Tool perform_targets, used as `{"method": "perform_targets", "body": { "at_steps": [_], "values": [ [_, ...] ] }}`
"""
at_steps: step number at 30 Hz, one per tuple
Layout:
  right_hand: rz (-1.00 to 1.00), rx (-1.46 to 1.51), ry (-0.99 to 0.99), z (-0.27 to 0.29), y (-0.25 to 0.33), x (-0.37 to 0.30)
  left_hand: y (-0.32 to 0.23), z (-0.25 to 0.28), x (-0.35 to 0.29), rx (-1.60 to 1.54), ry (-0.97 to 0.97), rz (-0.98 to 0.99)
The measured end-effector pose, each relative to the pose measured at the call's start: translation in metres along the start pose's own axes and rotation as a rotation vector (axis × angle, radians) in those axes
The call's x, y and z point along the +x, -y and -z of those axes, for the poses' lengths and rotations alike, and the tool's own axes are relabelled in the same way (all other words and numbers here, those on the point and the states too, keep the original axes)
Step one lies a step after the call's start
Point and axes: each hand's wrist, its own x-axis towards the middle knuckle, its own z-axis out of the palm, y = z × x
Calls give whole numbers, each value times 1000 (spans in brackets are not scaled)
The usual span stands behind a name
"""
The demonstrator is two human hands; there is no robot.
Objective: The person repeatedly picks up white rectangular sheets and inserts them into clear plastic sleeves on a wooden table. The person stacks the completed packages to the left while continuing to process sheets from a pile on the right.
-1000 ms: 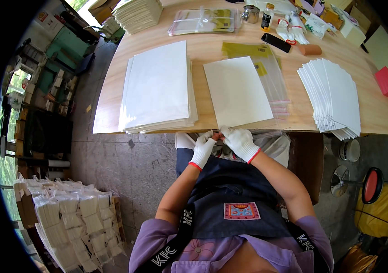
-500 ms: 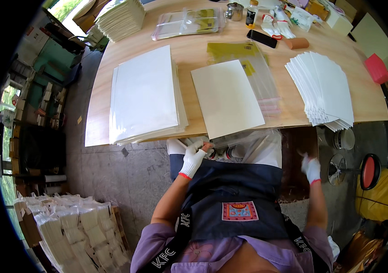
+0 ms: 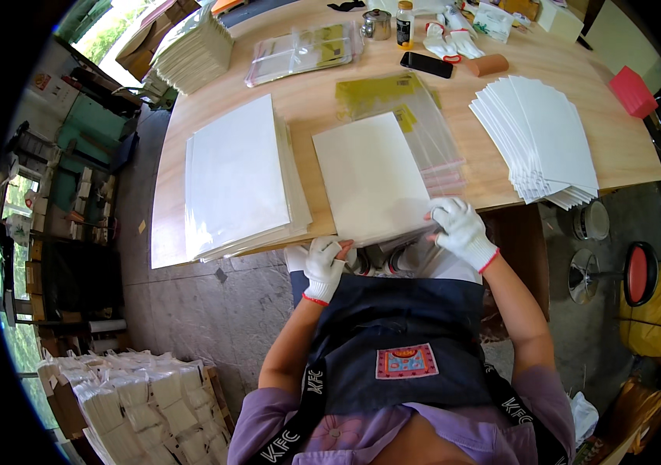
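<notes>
A cream sheet (image 3: 369, 174) lies near the table's front edge, apparently with a clear plastic bag (image 3: 396, 239) around it whose open end hangs over the edge. My left hand (image 3: 324, 269), in a white fingerless glove, is closed on the bag at the sheet's near left corner, thumb and fingertips bare. At the near right corner my right hand (image 3: 460, 231), gloved alike, has its fingers curled around the bag's edge. Beneath the sheet, more clear bags with yellow-green printing (image 3: 381, 89) stick out. Left of it sits a stack of white sheets in clear bags (image 3: 236, 174).
A fanned stack of white folded sheets (image 3: 540, 136) lies on the right. Farther back are a black phone (image 3: 426, 64), an orange-brown cylinder (image 3: 488, 64), a bottle (image 3: 405, 25), a metal pot (image 3: 377, 25) and packed bags (image 3: 307, 50). Bundled paper (image 3: 144, 403) stands at lower left.
My right hand has swung in from the right, beside my apron, up to the sheet's near right corner. The left hand stays at the near left corner. The view has shifted slightly.
</notes>
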Motion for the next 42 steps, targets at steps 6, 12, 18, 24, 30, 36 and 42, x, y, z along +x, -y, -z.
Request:
{"method": "perform_targets", "body": {
  "at_steps": [6,12,18,24,30,36,42],
  "values": [
    [-236,97,-159,-32,-7,20,-9,-23,-15,-870,-333,900],
    [-522,-57,-27,-16,0,14,-47,13,16,-1262,-171,912],
    [-624,1082,325,-4,18,32,-93,109,55,-653,-9,610],
    [-311,1318,257,-5,109,116,-50,203,50,-274,-371,514],
    [-285,1111,384,-25,174,166,68,214,22,445,-319,441],
    [-179,1066,343,-7,170,167,90,209,15,24,-415,670],
    [-459,1322,-30,28,76,65,86,175,-35,-127,-814,518]
  ]
}}
